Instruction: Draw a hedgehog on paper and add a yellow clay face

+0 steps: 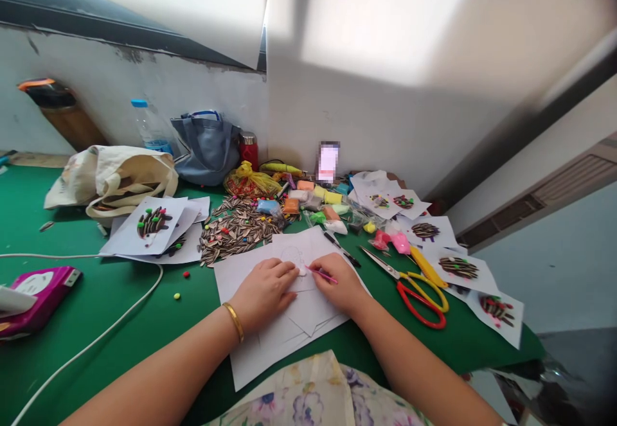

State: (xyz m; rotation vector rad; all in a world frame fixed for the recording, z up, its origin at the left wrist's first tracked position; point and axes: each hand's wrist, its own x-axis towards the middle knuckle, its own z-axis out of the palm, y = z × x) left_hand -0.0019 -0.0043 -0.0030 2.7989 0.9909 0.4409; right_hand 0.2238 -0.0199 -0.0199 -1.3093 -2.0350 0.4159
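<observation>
White paper sheets (pixel 241 284) lie overlapped on the green table, the top one with a faint round outline drawn on it. My left hand (pixel 267 288) rests flat on the paper with its fingers spread a little, the fingertips beside a small white lump (pixel 302 271). In my right hand (pixel 341 281) a thin pink tool (pixel 324 275) is pinched, its tip close to the white lump. Black pens (pixel 348 256) lie just beyond my right hand. A heap of striped sunflower seeds (pixel 241 230) sits past the paper.
Red and yellow scissors (pixel 414 284) and a yellow cutter (pixel 428 266) lie at the right. Seed-covered pictures (pixel 457 266) line both sides. Bagged coloured clay (pixel 332 196), a phone (pixel 328 161) and bags (pixel 205 150) stand behind. A white cable (pixel 110 342) crosses the left.
</observation>
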